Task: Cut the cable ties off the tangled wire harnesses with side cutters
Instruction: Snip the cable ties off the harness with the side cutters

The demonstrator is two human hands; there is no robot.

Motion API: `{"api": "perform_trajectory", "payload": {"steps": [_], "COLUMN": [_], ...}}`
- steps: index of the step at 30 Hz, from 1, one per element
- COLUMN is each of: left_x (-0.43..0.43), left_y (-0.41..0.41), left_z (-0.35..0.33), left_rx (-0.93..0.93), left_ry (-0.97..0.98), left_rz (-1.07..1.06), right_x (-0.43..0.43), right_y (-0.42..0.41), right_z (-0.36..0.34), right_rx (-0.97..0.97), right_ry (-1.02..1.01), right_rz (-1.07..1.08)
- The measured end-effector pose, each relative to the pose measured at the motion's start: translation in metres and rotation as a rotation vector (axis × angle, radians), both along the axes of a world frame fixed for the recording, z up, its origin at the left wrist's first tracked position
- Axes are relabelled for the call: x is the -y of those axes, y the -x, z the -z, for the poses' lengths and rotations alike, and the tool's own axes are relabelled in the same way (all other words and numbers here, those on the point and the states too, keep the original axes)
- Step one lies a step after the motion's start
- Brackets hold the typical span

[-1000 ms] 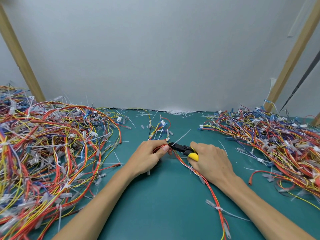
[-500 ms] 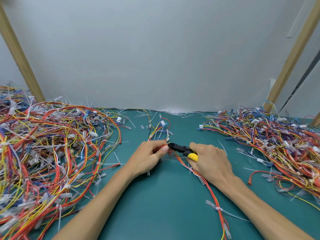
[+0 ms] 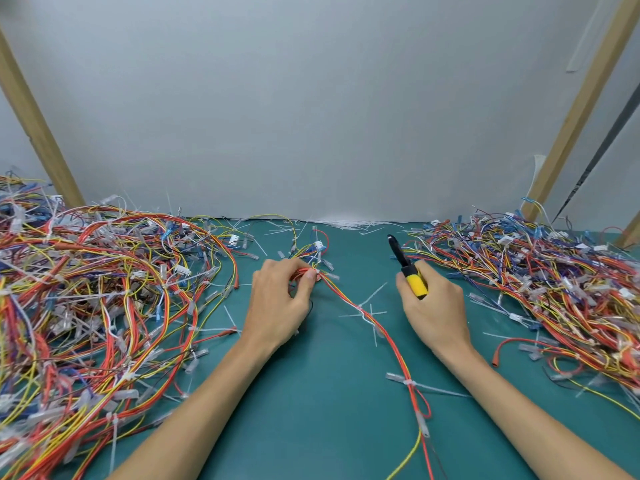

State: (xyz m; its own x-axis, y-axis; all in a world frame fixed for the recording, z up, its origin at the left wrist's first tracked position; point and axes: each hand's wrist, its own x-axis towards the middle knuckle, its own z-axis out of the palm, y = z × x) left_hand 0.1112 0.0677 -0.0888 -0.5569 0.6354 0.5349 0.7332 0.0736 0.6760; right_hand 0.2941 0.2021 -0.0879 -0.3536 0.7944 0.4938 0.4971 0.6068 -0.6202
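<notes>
The left hand (image 3: 277, 306) is curling its fingers around a small bunch of thin red and orange wires, pinching it with the thumb and first finger. This bunch is part of one wire harness (image 3: 381, 337), which is lying on the smooth teal table (image 3: 311, 410) between the two hands and running toward the near edge. A white plastic cable tie (image 3: 362, 309) with long stiff tails is sitting around it, and another clear one (image 3: 408, 381) is sitting lower down. At the far end a small white connector (image 3: 318, 244) is showing. The right hand (image 3: 433, 310) is gripping the yellow handle of the side cutters (image 3: 412, 275); their slim black nose is pointing up and away toward the grey wall, apart from the harness. A big tangled heap of harnesses (image 3: 97, 299) in red, yellow, orange and blue is lying directly on the table at the left, and a flatter heap (image 3: 554, 289) is lying at the right. Thin white cut tie pieces (image 3: 346, 223) are gathering along the foot of the wall.
</notes>
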Motion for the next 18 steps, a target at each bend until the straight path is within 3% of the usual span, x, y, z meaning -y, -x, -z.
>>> {"api": "perform_trajectory", "payload": {"steps": [10,14,18], "left_x": [-0.002,0.000,0.003], "left_y": [-0.001,-0.012,-0.023], "left_z": [0.006,0.000,-0.006], "left_rx": [-0.285,-0.433,-0.462], "left_ry": [0.028,-0.070,-0.179], "left_rz": [-0.160,-0.126,-0.004], "right_x": [-0.001,0.000,-0.004], "right_y": [-0.001,-0.002,-0.002], "right_z": [-0.003,-0.004,-0.002], "right_rx": [-0.239,-0.329,-0.425], "right_ry": [0.096,0.118,0.181], "right_rz": [-0.020,-0.052,-0.054]}}
